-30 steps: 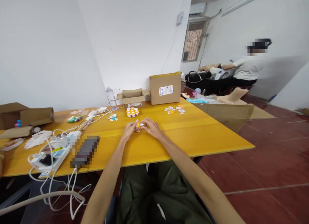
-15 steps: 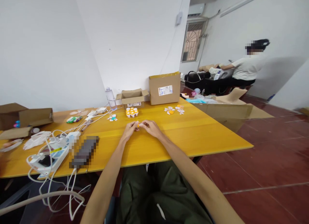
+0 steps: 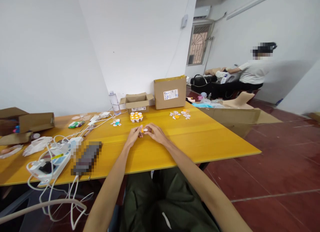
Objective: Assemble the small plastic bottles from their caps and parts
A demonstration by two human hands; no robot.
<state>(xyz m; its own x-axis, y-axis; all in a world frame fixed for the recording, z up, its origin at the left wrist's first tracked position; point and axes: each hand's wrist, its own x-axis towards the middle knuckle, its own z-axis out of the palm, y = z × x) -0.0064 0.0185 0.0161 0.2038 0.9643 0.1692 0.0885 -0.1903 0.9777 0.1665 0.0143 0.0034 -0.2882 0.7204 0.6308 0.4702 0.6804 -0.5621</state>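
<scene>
Your left hand and right hand gripped 1 small orange-and-white piece, well in from the near edge of the table.

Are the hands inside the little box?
No, the left hand and right hand are over the table, this side of the box, with a small orange-and-white piece between them.
</scene>
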